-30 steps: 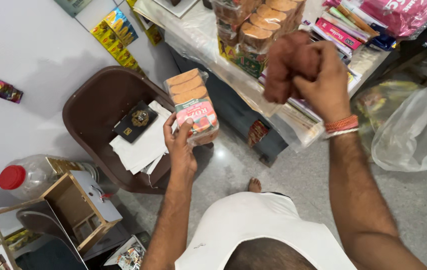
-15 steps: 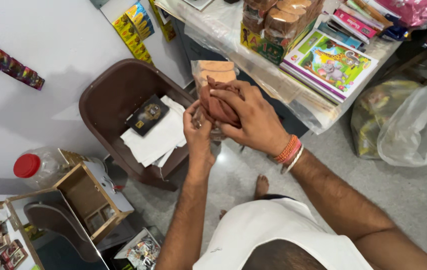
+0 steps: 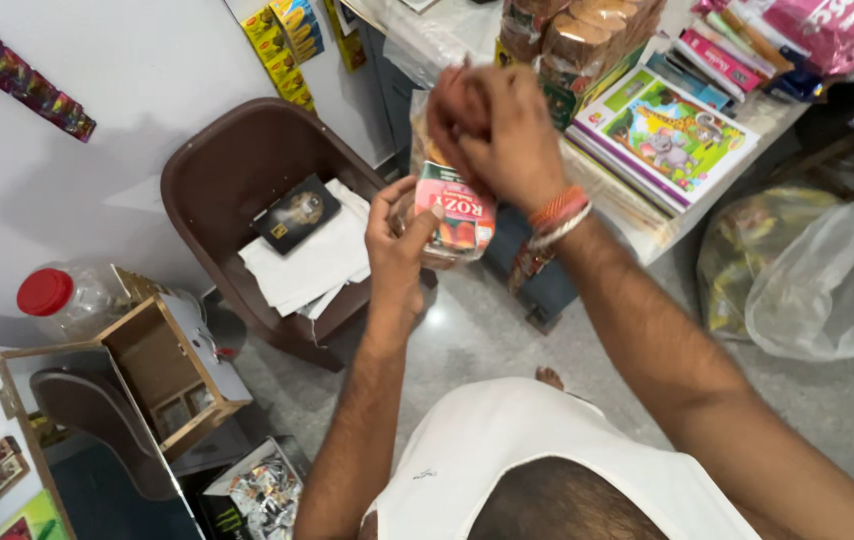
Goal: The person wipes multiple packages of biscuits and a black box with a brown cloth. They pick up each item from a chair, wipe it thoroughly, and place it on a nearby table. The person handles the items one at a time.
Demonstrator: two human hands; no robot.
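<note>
My left hand (image 3: 399,238) grips the lower end of a clear plastic packet of brown biscuits (image 3: 455,215) with a red and white label. The packet is raised in front of me, above the floor and next to a brown plastic chair (image 3: 217,170). My right hand (image 3: 495,130) is closed over the packet's top end, hiding it. Red and white bangles circle my right wrist.
White papers (image 3: 312,262) and a small black booklet (image 3: 295,213) lie on the chair's seat. A table (image 3: 637,215) ahead holds stacked biscuit packets (image 3: 575,40) and colourful children's books (image 3: 667,135). Plastic bags (image 3: 827,285) lie at right. A red-lidded jar (image 3: 57,297) and wooden box (image 3: 167,375) stand at left.
My right hand came down from the table with brown biscuits and joined the packet held by my left hand. Both hands then lifted the packet slightly, with the right now covering its top.
</note>
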